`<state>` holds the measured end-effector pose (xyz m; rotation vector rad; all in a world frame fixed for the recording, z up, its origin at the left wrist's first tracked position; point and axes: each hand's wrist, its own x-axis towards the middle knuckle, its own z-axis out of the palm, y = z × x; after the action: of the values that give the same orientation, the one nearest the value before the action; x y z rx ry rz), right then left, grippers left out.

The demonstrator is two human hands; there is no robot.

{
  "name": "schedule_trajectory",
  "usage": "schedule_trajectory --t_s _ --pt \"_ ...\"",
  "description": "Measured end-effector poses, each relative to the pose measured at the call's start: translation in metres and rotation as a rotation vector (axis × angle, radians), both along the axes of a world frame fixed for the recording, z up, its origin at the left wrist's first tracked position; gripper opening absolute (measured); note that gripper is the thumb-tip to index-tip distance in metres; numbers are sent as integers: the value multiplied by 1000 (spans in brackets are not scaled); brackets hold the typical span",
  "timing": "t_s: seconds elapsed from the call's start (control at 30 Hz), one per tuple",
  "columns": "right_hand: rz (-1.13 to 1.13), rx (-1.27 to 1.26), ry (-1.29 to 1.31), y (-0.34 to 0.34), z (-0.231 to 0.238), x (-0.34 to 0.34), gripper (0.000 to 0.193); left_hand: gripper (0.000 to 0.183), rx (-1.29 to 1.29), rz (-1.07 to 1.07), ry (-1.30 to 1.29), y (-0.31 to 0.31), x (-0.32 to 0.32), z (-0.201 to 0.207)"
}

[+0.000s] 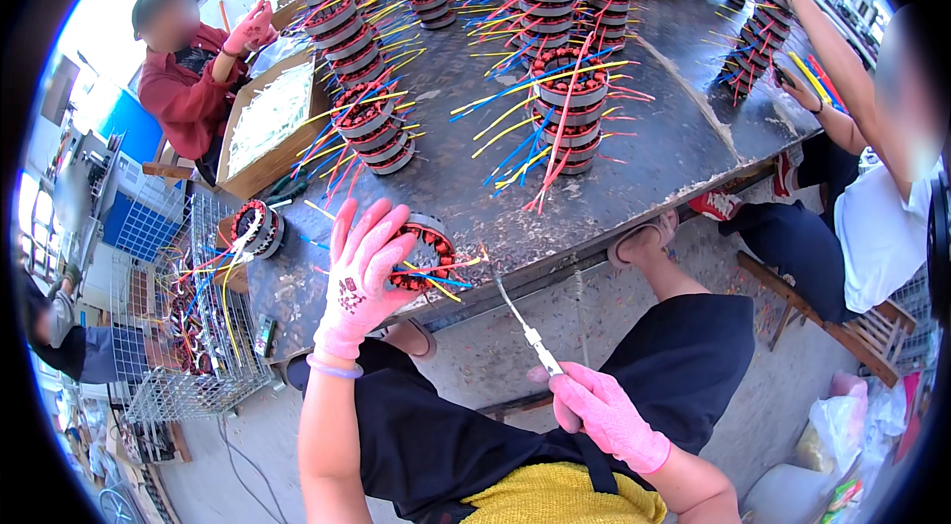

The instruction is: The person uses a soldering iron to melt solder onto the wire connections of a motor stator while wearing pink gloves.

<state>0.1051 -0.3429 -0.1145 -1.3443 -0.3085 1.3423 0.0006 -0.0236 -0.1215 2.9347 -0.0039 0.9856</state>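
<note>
My left hand, in a pink glove, has its fingers stretched out and apart. It is beside a ring-shaped motor stator with red windings and blue, yellow and red leads near the table's front edge; part of the stator is hidden behind the hand. My right hand, also pink-gloved, is closed round a slim long-necked tool with a white body and thin metal neck. The neck points up and left toward the stator's leads, and a small orange glow shows near its tip.
Tall stacks of wired stators stand on the dark worktable. Another stator sits at its left edge, above a wire basket. A co-worker at far left is beside a cardboard box; another at right handles a stator stack.
</note>
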Motion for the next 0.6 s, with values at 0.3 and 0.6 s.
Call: schedule_trajectory --t_s 0.3,0.6 --pt "-2 17 10 -1 -2 0 38 76 16 -1 2 0 1 -3" --pt "-7 18 25 -1 -2 0 37 78 3 -4 13 0 0 -3"
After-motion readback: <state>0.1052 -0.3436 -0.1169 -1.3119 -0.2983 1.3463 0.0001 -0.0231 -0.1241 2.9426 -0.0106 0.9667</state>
